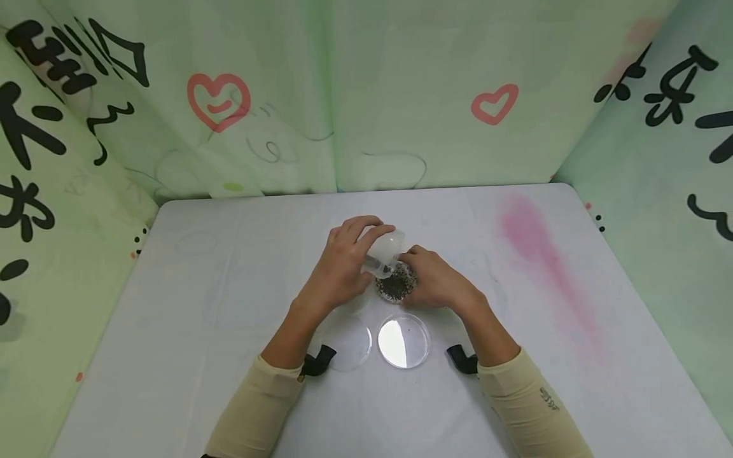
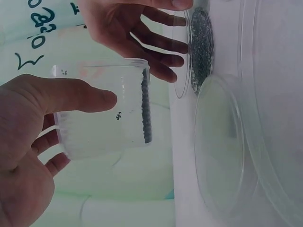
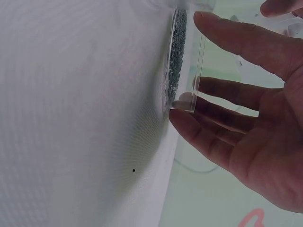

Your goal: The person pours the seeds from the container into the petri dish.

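My left hand (image 1: 342, 261) grips a clear plastic cup (image 2: 94, 135), thumb along one side and fingers round the other. The cup is tipped over, and dark granules (image 2: 146, 113) lie against its mouth end. Below it, a round clear petri dish (image 3: 200, 61) stands on the table with a speckled layer of dark and pale grains (image 1: 395, 286) inside. My right hand (image 1: 435, 280) holds this dish from the right, with the thumb and fingertips at its wall. In the head view, the left fingers cover part of the cup.
Nearer to me on the white table (image 1: 189, 356) lie two clear round dishes, one at the right (image 1: 403, 341) and one at the left (image 1: 350, 343). Another clear disc (image 1: 361, 304) shows beside my left hand. A lone dark grain (image 3: 133, 170) lies on the cloth. Green curtains (image 1: 366, 127) surround the table.
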Demonstrator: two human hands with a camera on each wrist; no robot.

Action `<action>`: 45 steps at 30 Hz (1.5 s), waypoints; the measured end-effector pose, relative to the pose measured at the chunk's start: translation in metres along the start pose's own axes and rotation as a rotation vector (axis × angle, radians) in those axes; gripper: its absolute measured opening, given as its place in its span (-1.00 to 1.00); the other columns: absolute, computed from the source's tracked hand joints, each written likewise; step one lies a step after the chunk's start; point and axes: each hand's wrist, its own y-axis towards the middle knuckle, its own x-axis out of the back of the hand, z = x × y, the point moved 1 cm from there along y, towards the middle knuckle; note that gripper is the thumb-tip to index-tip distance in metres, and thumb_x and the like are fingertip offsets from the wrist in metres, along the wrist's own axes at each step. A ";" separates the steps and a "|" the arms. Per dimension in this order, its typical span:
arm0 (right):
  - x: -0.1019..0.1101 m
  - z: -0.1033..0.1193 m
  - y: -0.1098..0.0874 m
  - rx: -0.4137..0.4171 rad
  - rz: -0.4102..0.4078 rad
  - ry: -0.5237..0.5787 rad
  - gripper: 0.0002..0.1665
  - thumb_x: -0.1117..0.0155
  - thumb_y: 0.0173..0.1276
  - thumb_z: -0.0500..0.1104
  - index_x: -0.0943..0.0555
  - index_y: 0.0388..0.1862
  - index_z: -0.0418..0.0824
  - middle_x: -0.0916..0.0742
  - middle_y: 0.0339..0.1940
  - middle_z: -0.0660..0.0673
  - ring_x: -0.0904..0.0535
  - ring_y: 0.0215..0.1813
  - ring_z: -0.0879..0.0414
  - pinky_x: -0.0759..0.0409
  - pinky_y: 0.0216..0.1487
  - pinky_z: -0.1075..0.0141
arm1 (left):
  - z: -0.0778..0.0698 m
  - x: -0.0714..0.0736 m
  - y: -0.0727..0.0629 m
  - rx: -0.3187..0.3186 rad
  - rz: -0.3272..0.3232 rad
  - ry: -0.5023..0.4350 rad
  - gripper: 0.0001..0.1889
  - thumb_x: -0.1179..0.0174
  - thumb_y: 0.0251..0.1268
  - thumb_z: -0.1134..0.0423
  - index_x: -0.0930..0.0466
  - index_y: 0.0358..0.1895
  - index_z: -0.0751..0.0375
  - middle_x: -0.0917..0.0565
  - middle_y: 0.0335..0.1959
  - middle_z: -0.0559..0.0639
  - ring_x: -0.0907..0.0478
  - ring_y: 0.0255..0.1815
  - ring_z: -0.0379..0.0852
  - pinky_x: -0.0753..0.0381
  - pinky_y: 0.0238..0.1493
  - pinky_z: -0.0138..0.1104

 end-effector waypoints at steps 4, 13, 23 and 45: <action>0.000 0.000 0.000 -0.006 0.008 0.008 0.02 -0.69 -0.05 -0.23 -0.48 0.42 -0.45 -0.59 0.28 -0.36 -0.58 0.28 -0.26 -0.58 0.30 -0.08 | 0.006 0.001 -0.001 0.060 -0.005 -0.047 -0.07 -0.52 -0.15 0.58 -0.45 0.44 0.00 -0.43 0.40 0.03 -0.31 0.50 0.08 -0.39 0.35 0.10; -0.001 0.001 0.000 -0.016 0.007 0.017 0.02 -0.67 -0.06 -0.24 -0.48 0.44 -0.41 -0.60 0.28 -0.35 -0.58 0.28 -0.25 -0.59 0.29 -0.08 | 0.030 0.007 -0.002 0.221 0.011 -0.242 -0.04 -0.60 -0.11 0.48 -0.39 0.49 0.07 -0.43 0.40 0.06 -0.39 0.44 0.10 -0.45 0.38 0.08; -0.002 0.001 0.000 -0.031 0.011 0.031 0.02 -0.65 -0.06 -0.26 -0.47 0.45 -0.38 -0.59 0.29 -0.34 -0.56 0.30 -0.25 -0.58 0.30 -0.09 | 0.090 0.036 -0.027 0.493 0.045 -0.463 -0.01 -0.58 0.02 0.43 -0.22 0.56 0.19 -0.37 0.51 0.12 -0.33 0.57 0.11 -0.47 0.48 -0.05; -0.003 0.001 0.000 -0.047 0.018 0.028 0.03 -0.62 -0.04 -0.27 -0.45 0.48 -0.36 -0.57 0.32 -0.34 -0.55 0.32 -0.25 -0.57 0.32 -0.09 | 0.141 0.047 -0.059 0.763 0.212 -0.549 0.07 -0.51 0.15 0.36 0.04 0.64 0.16 -0.09 0.68 0.13 -0.13 0.67 0.26 -0.41 0.47 0.15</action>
